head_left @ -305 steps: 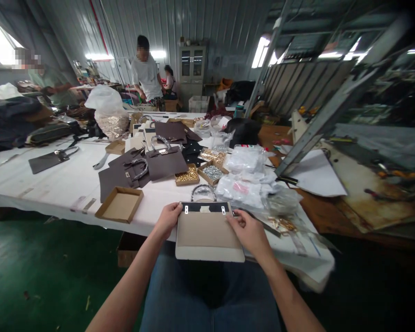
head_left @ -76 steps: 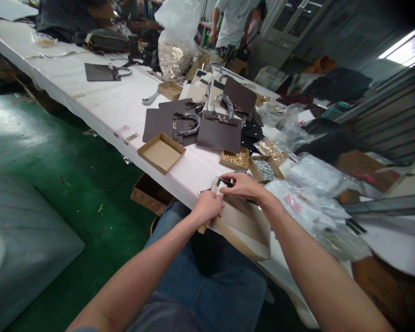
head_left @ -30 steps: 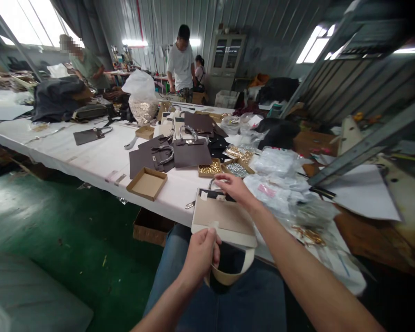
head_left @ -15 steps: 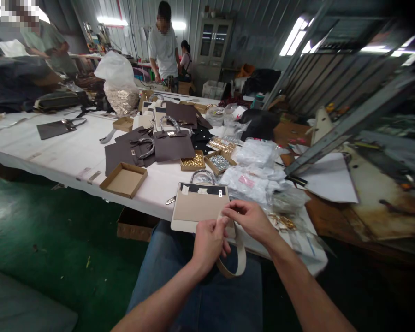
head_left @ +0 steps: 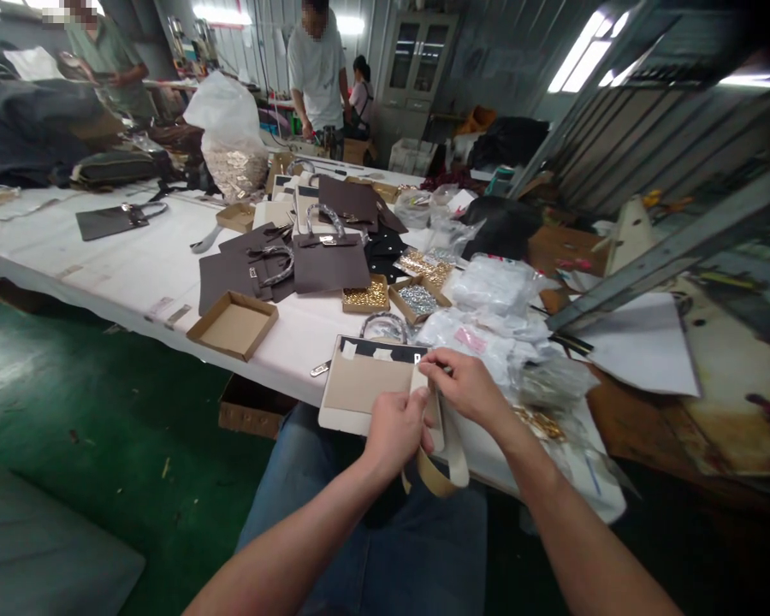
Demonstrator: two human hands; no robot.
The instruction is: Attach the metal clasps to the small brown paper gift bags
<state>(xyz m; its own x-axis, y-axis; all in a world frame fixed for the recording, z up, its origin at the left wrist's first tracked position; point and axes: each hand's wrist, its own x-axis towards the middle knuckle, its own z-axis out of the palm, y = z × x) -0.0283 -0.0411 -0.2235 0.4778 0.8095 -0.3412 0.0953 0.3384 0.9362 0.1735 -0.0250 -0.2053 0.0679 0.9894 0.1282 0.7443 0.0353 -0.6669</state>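
A cream and beige handbag panel [head_left: 365,385] with a plastic-wrapped handle [head_left: 385,323] lies at the table's near edge. Over its right side, both hands grip a cream strap [head_left: 446,479], whose loop hangs below the edge. My left hand [head_left: 398,428] is closed around the strap. Higher up, my right hand [head_left: 459,381] pinches the strap's upper end close to a small metal fitting [head_left: 417,359] on the panel's dark band. A metal clasp piece [head_left: 321,368] rests beside the panel's left edge. What lies under the fingertips is hidden.
Beyond the panel are open boxes of gold studs [head_left: 365,295] and silver studs [head_left: 417,299], and a cardboard tray [head_left: 234,325]. Dark brown handbags [head_left: 332,261] lie behind them. Plastic-wrapped packets [head_left: 488,334] and a slanted metal post [head_left: 654,239] are at the right. Several people are in the background.
Both hands have moved slightly right and the right hand up, bringing the strap's end up to the metal fitting. The hanging loop has swung right. The whole view has shifted a little.
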